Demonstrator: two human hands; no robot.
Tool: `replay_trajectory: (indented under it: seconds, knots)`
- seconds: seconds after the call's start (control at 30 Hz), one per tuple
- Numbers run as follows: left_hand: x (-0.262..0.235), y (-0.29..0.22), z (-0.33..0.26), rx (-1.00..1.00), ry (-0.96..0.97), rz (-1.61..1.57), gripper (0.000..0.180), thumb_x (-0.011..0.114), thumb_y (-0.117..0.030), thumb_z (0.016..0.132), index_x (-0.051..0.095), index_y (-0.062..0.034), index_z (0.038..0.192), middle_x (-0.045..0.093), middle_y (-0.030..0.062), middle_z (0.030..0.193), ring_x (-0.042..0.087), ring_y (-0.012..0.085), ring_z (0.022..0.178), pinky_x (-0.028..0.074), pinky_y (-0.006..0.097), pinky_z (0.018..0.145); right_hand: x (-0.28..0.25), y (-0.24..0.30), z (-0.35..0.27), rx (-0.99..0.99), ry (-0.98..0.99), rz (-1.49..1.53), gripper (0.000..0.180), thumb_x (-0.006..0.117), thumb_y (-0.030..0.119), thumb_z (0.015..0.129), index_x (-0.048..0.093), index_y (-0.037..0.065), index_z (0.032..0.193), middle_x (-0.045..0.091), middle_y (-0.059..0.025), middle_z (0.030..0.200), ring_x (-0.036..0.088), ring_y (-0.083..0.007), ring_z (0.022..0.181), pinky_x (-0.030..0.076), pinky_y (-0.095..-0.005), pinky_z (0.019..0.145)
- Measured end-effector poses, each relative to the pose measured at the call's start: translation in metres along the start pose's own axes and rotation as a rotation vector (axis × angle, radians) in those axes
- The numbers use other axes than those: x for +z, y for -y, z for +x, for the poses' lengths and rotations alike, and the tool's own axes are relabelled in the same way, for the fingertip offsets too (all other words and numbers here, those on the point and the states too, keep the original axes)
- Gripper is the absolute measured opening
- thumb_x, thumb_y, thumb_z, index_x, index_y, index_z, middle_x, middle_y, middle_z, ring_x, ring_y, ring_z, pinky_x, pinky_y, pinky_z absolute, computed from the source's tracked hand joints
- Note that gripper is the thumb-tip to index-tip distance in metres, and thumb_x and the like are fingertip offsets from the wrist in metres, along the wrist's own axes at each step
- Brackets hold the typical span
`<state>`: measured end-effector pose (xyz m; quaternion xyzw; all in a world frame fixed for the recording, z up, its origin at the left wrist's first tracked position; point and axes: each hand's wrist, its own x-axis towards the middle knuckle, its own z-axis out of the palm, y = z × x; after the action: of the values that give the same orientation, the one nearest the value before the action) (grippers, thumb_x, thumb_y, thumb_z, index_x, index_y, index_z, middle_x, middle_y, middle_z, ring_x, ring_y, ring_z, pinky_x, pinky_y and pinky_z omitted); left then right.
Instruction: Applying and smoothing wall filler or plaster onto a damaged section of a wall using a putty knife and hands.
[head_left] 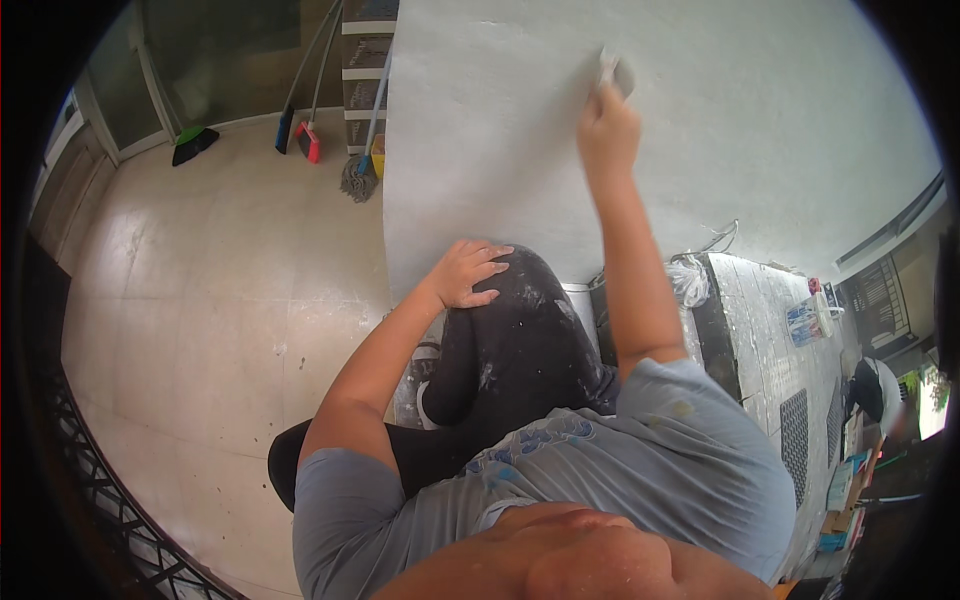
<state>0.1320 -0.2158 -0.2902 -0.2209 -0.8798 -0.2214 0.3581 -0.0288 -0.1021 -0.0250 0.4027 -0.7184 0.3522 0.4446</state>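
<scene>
Raised in front of me, my right hand [608, 128] is closed around what looks like a putty knife [609, 68]. The tool's flat, pale end meets the white wall [490, 110], though blur hides its exact shape. Lower down, my left hand [468, 273] lies on my bent knee [530, 290], fingers spread and nothing in them. White smears mark that hand and the black trousers.
Brooms [307, 142] and a grey mop [359, 178] lean near stacked boxes [368, 55] at the far left. Right of me, a white-spattered ledge [755, 300] carries a clear plastic bag [688, 282], a plastic tub [808, 320] and dark grilles [794, 440].
</scene>
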Motion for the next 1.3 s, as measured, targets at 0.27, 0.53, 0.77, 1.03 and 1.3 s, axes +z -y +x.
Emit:
replay_trajectory:
  seconds: [0.27,0.53,0.77,1.03,1.3]
  knots:
    - [-0.006,-0.005,0.001,0.074,-0.071,-0.004,0.049,0.074,-0.031,0.074,0.064,-0.0113,0.117,0.058,0.0052,0.140,0.056,0.0293,0.119,0.041,0.046,0.097,0.033,-0.028,-0.121,0.050,0.132,0.016,0.045,0.057,0.006,0.092,0.060,0.016,0.137,0.058,-0.0235,0.068,0.060,-0.0414,0.060,0.044,-0.0471,0.053]
    - [-0.002,-0.007,0.000,0.006,0.014,0.048,0.048,0.074,-0.030,0.074,0.064,-0.0119,0.117,0.057,0.0033,0.141,0.055,0.0276,0.120,0.041,0.044,0.097,-0.016,0.010,0.061,-0.024,-0.102,-0.010,0.025,0.059,0.012,0.091,0.071,0.011,0.114,0.063,-0.0250,0.076,0.061,-0.0461,0.068,0.047,-0.0497,0.059]
    - [-0.007,-0.001,0.007,0.110,-0.092,0.021,0.045,0.075,-0.027,0.073,0.066,-0.0120,0.115,0.060,0.0039,0.138,0.058,0.0270,0.117,0.043,0.042,0.093,0.005,-0.017,0.040,-0.065,-0.134,-0.037,0.019,0.058,0.011,0.090,0.071,0.007,0.104,0.063,-0.0244,0.074,0.061,-0.0456,0.067,0.046,-0.0510,0.059]
    - [-0.012,0.009,0.007,0.195,-0.039,0.125,0.031,0.076,-0.025,0.076,0.068,-0.0125,0.103,0.067,0.0053,0.113,0.063,0.0254,0.101,0.046,0.039,0.083,-0.020,0.008,-0.202,0.011,0.658,0.150,0.045,0.060,0.012,0.092,0.058,0.018,0.137,0.069,-0.0159,0.085,0.067,-0.0366,0.073,0.052,-0.0480,0.062]
    - [-0.091,0.012,0.048,0.189,-0.381,0.362,0.025,0.083,-0.026,0.072,0.061,-0.0136,0.075,0.066,0.0031,0.086,0.065,0.0229,0.080,0.048,0.035,0.070,-0.017,-0.004,-0.226,-0.119,0.677,0.366,0.033,0.064,0.021,0.093,0.068,0.015,0.124,0.069,-0.0110,0.081,0.068,-0.0295,0.071,0.052,-0.0422,0.061]
